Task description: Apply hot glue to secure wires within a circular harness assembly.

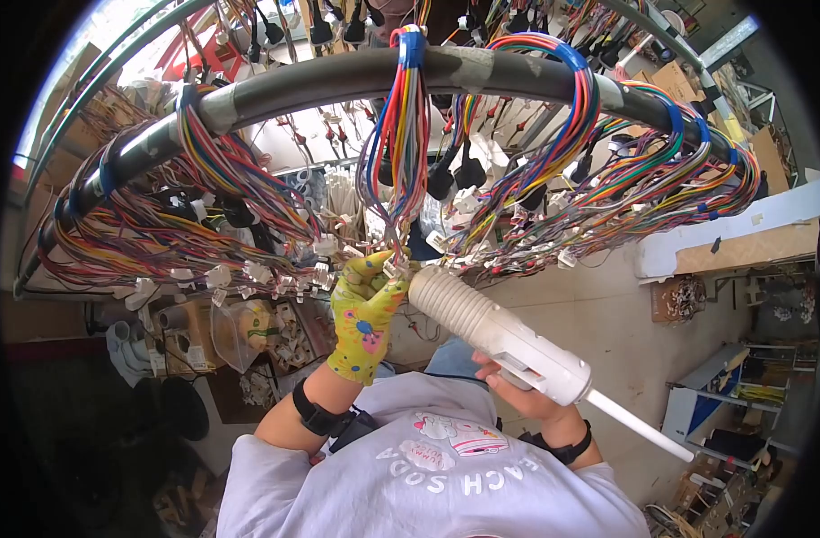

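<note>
My left hand (363, 314), in a yellow-green patterned glove, is closed around a small white connector (392, 269) at the lower end of a multicoloured wire bundle (401, 143). That bundle hangs from the middle of a dark curved rail (491, 72), tied with blue tape. Bare, my right hand (522, 394) grips a white hot glue gun (491, 327) with a ribbed barrel. From its rear end sticks a long white glue stick (648, 429). The gun's front end is close beside the connector; whether its nozzle touches is hidden.
More wire bundles with white connectors hang along the rail at left (222, 170) and right (679, 170). Black plugs (468, 170) dangle behind. A clear plastic bag (241, 336) and boxes stand at the lower left. To the right are a board-edged table (742, 233) and a metal rack (724, 394).
</note>
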`<action>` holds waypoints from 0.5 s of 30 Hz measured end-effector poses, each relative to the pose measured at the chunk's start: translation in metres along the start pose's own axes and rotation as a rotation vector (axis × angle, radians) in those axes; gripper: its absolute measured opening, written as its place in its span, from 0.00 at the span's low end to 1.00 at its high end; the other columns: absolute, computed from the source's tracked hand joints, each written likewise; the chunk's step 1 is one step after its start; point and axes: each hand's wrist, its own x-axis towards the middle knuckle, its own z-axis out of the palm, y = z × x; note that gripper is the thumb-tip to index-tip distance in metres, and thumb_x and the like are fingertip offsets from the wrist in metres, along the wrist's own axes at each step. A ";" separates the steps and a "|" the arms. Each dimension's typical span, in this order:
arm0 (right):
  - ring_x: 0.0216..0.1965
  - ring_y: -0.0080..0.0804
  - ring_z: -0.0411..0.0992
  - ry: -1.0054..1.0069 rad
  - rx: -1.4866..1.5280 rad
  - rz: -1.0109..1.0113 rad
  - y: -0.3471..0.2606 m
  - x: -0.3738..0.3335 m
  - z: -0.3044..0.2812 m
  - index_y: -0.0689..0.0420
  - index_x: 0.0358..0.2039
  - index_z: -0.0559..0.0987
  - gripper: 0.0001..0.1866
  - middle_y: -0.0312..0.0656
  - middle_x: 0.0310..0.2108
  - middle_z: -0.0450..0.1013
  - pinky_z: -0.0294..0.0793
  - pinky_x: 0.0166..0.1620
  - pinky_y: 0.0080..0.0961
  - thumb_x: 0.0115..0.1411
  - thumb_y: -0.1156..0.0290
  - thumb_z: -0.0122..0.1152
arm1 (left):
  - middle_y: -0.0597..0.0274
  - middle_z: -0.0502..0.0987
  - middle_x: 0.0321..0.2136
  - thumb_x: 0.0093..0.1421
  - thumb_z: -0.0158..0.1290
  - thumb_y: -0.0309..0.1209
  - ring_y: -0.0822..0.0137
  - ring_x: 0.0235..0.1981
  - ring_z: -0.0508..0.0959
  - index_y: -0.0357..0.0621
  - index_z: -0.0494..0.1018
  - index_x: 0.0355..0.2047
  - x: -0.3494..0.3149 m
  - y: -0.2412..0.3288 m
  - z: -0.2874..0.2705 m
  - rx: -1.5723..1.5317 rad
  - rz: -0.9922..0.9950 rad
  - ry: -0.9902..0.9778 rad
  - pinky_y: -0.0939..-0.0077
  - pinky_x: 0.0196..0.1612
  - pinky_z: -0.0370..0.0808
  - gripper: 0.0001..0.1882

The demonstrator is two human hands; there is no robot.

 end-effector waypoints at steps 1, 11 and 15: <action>0.43 0.34 0.73 -0.006 -0.119 -0.033 -0.001 0.000 0.000 0.65 0.52 0.67 0.26 0.49 0.41 0.73 0.77 0.41 0.29 0.50 0.85 0.56 | 0.65 0.75 0.32 0.52 0.55 0.16 0.77 0.33 0.75 0.38 0.70 0.43 -0.001 0.002 0.001 0.013 -0.004 0.005 0.84 0.38 0.72 0.17; 0.40 0.31 0.73 -0.012 -0.070 -0.040 -0.002 0.003 -0.002 0.65 0.49 0.69 0.23 0.47 0.38 0.72 0.77 0.40 0.27 0.50 0.85 0.56 | 0.64 0.75 0.34 0.52 0.56 0.16 0.77 0.33 0.75 0.39 0.70 0.43 -0.001 0.001 -0.002 0.013 -0.009 0.022 0.85 0.38 0.72 0.17; 0.40 0.31 0.72 0.002 -0.109 -0.059 -0.009 0.004 0.002 0.65 0.48 0.69 0.22 0.46 0.38 0.72 0.77 0.40 0.26 0.50 0.85 0.56 | 0.64 0.75 0.34 0.52 0.56 0.16 0.77 0.33 0.75 0.38 0.70 0.43 -0.001 0.001 -0.004 0.017 -0.025 0.014 0.85 0.37 0.72 0.17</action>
